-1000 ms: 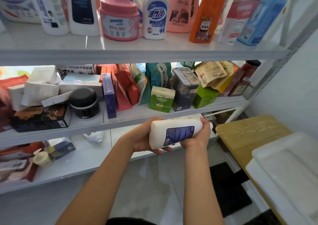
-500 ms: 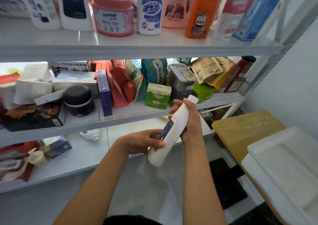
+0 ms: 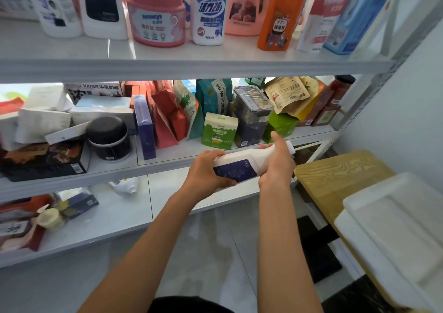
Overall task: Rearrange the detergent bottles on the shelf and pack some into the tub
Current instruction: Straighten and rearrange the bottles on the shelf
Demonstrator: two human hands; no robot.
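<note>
Centrally, a white plastic detergent bottle with a dark blue label lies nearly horizontal in mid-air, in front of the edge of the middle shelf board, cap end to the right and slightly raised. Left hand grips the bottle's base end, fingers curled under it and thumb over the top. Right hand is wrapped round the neck end, thumb pointing up, the white cap just showing past the knuckles.

Behind the bottle, on the middle board: a green and white carton, a clear lidded storage canister, a tall purple box standing on end, a black round jar, further boxes and pouches.

On the top shelf board, upright in a row: a pink lidded tub-shaped jar, a white bottle with a blue label, a pink jug, an orange bottle, a blue bottle at far right.

To the right, well apart from the hands: a white plastic tub resting on a light wooden table.
</note>
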